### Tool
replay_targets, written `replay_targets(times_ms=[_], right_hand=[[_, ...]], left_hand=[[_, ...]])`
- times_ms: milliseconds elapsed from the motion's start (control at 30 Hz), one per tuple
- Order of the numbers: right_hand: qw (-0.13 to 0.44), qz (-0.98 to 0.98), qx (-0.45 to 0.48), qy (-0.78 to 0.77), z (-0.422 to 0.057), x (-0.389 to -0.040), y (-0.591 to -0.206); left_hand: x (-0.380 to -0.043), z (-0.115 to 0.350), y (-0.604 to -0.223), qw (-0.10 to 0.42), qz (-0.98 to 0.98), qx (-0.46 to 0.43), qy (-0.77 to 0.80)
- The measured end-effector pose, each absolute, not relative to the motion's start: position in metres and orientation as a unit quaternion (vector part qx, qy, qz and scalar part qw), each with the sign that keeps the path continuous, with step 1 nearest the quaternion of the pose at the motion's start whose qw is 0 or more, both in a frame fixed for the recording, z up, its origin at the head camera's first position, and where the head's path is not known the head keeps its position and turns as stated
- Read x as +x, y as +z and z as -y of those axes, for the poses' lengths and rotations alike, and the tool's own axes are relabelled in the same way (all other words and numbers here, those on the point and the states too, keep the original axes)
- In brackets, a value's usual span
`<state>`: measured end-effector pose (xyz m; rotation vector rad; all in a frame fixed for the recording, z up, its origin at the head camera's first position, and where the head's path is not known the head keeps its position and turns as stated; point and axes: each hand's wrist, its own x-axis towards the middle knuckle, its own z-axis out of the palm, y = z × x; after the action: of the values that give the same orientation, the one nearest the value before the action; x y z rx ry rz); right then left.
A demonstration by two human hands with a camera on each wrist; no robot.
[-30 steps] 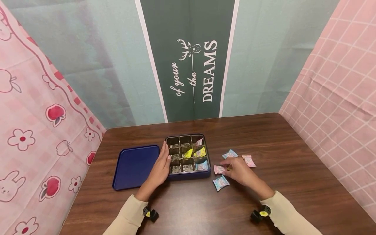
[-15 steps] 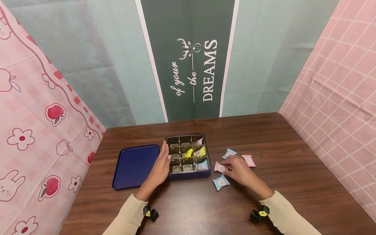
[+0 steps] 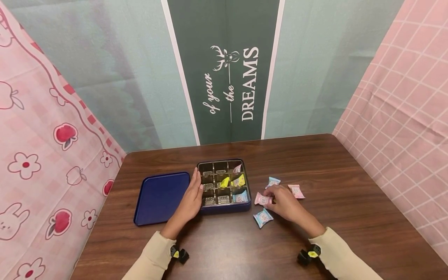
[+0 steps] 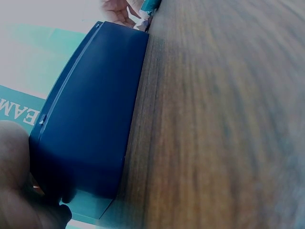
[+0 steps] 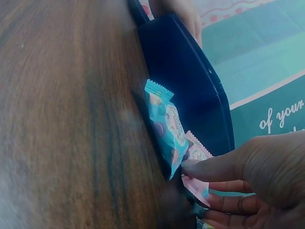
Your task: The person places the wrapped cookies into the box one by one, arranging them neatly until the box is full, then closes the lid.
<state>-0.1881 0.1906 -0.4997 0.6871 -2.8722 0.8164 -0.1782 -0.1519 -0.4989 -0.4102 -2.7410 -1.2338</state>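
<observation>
My left hand [image 3: 191, 198] rests with straight fingers along the left side of a dark blue box [image 3: 225, 209], which has a clear divided insert. Inside it, the right column holds a pink-wrapped candy [image 3: 237, 168], a yellow one and a blue one; another yellow candy [image 3: 224, 182] sits in the middle compartment. To the right of the box, my right hand [image 3: 287, 203] pinches a pink-wrapped candy [image 3: 262, 199] between thumb and fingers. A blue-wrapped candy [image 5: 165, 126] lies just nearer to me. Something yellow shows partly hidden under the right hand.
The blue lid [image 3: 161, 199] lies flat on the wooden table [image 3: 224, 249], left of the box. Beyond my right hand are another blue candy [image 3: 273, 182] and a pink candy [image 3: 296, 191]. Curtains [image 3: 157, 77] hang behind the table.
The pink candy at my right fingertips has turned and tilted a little, with a slight shift of that hand. My left hand and the box have stayed put.
</observation>
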Motion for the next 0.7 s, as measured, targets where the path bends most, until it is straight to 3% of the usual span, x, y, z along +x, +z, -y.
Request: replay_targets(times_ms=[700], right_hand=[[0.036,0.922,0.204,0.327,-0.1910,-0.1910,-0.4998]], left_hand=[[-0.1800,0.1538,-0.5026,0.053,0.902,-0.137,-0.406]])
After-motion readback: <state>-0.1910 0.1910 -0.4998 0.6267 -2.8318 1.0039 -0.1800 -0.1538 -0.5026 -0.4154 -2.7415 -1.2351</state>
